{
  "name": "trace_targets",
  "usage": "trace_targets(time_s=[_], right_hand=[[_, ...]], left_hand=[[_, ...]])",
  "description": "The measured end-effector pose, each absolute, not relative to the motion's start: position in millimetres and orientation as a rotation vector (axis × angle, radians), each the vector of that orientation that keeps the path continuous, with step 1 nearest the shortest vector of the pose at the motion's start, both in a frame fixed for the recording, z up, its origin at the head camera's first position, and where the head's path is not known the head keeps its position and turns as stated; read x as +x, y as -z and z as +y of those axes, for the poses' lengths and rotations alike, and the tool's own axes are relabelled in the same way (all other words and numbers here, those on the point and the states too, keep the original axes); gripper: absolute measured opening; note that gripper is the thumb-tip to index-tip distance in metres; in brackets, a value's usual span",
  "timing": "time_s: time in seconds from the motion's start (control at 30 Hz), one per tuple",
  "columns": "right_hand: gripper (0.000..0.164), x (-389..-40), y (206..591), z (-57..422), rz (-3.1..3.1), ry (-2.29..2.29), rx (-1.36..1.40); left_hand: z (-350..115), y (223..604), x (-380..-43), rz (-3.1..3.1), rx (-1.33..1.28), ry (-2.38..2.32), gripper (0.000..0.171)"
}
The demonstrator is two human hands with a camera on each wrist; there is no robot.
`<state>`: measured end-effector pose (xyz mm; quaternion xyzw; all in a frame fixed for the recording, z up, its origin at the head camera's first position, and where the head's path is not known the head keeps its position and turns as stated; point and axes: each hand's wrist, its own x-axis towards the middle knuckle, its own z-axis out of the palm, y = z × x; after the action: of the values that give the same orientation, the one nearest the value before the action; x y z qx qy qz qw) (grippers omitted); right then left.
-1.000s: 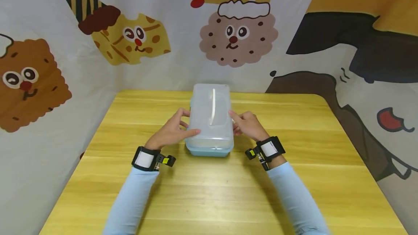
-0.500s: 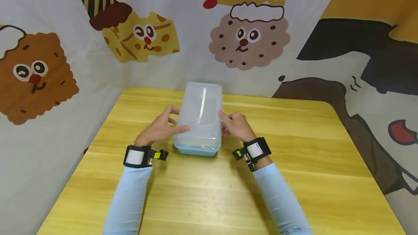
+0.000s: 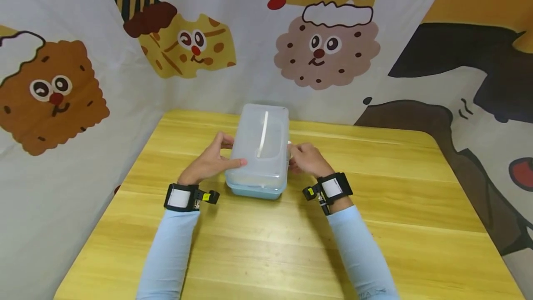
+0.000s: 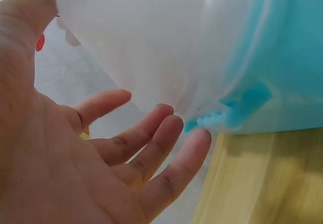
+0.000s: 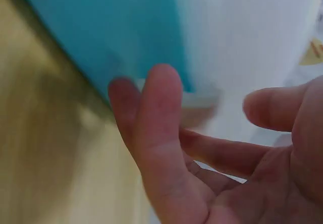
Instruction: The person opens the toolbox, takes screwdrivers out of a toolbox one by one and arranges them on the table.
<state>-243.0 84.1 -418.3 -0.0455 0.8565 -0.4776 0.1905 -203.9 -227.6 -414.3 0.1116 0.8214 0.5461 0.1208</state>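
A lidded storage box (image 3: 262,152) stands on the table, its base light blue and its lid translucent with a white handle (image 3: 263,134) on top. The left hand (image 3: 210,159) lays its thumb on the lid near the left front edge. Its other fingers (image 4: 166,133) are spread and relaxed against the left side, close to a blue latch (image 4: 247,105). On the box's right side is the right hand (image 3: 308,159), fingertips (image 5: 162,82) against the blue wall. A small white part (image 3: 289,144) shows beside that thumb; it is partly hidden and blurred. The inside is not visible.
The wooden table (image 3: 266,253) ends close behind the box, against a hanging cloth (image 3: 254,87) printed with cartoon snacks. Each wrist carries a strapped camera, a left one (image 3: 211,196) and a right one (image 3: 309,193).
The right thumb has slid off the lid's right edge and down to the side. The left hand keeps its place on the box. The head view has shifted slightly.
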Motion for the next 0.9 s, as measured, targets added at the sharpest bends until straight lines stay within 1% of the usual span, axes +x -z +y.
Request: trace_targets(time_s=[0.1, 0.17, 0.23, 0.33, 0.5, 0.57, 0.67, 0.73, 0.9], right_hand=[[0.053, -248, 425, 85, 2.365, 1.374, -0.150], [0.050, -252, 429, 85, 2.326, 1.429, -0.152], [0.049, -256, 434, 86, 2.279, 1.494, -0.144], [0.052, -261, 439, 89, 2.232, 1.536, -0.128], [0.057, -264, 440, 90, 2.236, 1.530, -0.132], [0.057, -263, 439, 90, 2.246, 1.524, -0.139], [0.057, -262, 440, 88, 2.255, 1.516, -0.143], [0.056, -261, 440, 87, 2.260, 1.505, -0.142], [0.055, -258, 440, 85, 2.264, 1.510, -0.129]], left_hand=[[-224, 412, -205, 2.425, 0.366, -1.599, 0.090], [-220, 409, -207, 2.503, 0.440, -1.549, 0.098], [-215, 405, -208, 2.612, 0.527, -1.462, 0.100], [-200, 399, -210, 2.781, 0.598, -1.333, 0.094], [-169, 397, -217, 2.978, 0.568, -1.299, 0.089], [-163, 397, -218, 3.002, 0.590, -1.296, 0.080], [-162, 398, -215, 2.993, 0.622, -1.262, 0.063], [-163, 399, -213, 2.982, 0.630, -1.269, 0.057], [-167, 403, -209, 2.982, 0.649, -1.362, 0.056]])
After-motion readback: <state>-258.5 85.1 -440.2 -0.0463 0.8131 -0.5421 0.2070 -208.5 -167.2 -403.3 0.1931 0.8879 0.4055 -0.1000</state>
